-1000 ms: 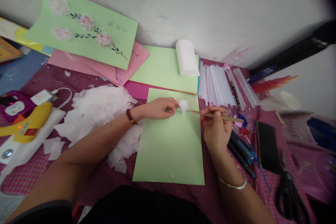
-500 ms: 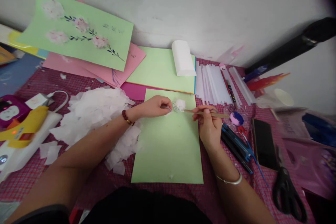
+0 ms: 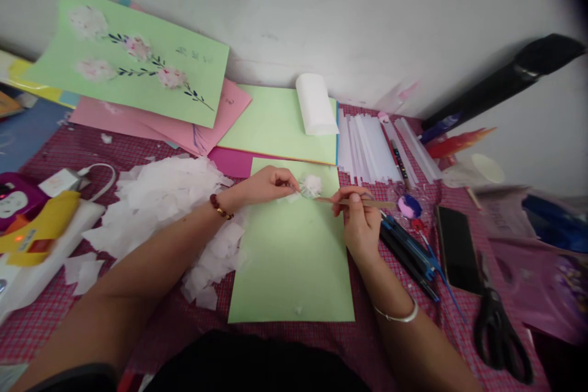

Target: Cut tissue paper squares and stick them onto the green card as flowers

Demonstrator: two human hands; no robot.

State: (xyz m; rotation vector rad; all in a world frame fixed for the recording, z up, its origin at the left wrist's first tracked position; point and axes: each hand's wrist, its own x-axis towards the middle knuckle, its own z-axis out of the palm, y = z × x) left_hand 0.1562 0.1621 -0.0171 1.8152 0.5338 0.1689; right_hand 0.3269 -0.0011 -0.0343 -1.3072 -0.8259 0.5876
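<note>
A small white paper flower [image 3: 313, 184] sits near the top of a light green sheet [image 3: 294, 257]. My left hand [image 3: 275, 184] is closed in a pinch at the flower's left edge; what lies between the fingertips is too small to make out. Under those fingers a white paper piece [image 3: 289, 198] shows. My right hand [image 3: 361, 214] grips a thin flat wooden stick [image 3: 379, 203], whose left tip points at the flower's lower edge. A large heap of white paper pieces [image 3: 156, 196] lies to the left of the sheet.
A yellow glue gun [image 3: 46, 226] rests at far left. Behind stand a green card with paper flowers [image 3: 138, 61], a white tissue stack [image 3: 316, 104] and white strips [image 3: 370, 147]. At right lie blue-black pens [image 3: 408, 251], a phone [image 3: 459, 248] and scissors [image 3: 500, 337].
My left hand's fingertips have come in against the flower's left side. The stick's tip has shifted slightly down and left beside the flower. The whole view has shifted a little.
</note>
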